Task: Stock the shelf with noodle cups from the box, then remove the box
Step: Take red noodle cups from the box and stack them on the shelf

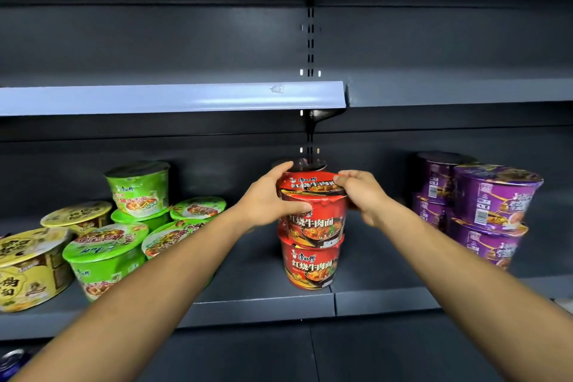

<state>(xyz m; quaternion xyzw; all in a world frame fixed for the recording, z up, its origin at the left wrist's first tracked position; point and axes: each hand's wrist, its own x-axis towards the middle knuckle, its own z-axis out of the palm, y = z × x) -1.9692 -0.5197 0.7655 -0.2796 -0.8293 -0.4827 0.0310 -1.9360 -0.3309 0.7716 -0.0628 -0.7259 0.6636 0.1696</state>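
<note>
Two red noodle cups stand stacked at the middle of the dark shelf [263,304]. My left hand [266,200] grips the left side of the upper red cup [316,220], thumb over its lid. My right hand [364,194] pinches the right rim of the same cup's lid. The lower red cup [311,267] stands on the shelf board under it. Behind the stack another cup's dark top [305,164] shows. The box is not in view.
Green cups [105,257] and yellow cups [28,270] crowd the shelf's left part, some tilted. Purple cups [493,195] are stacked at the right. Bare shelf board lies on both sides of the red stack. An upper shelf edge [170,98] runs overhead.
</note>
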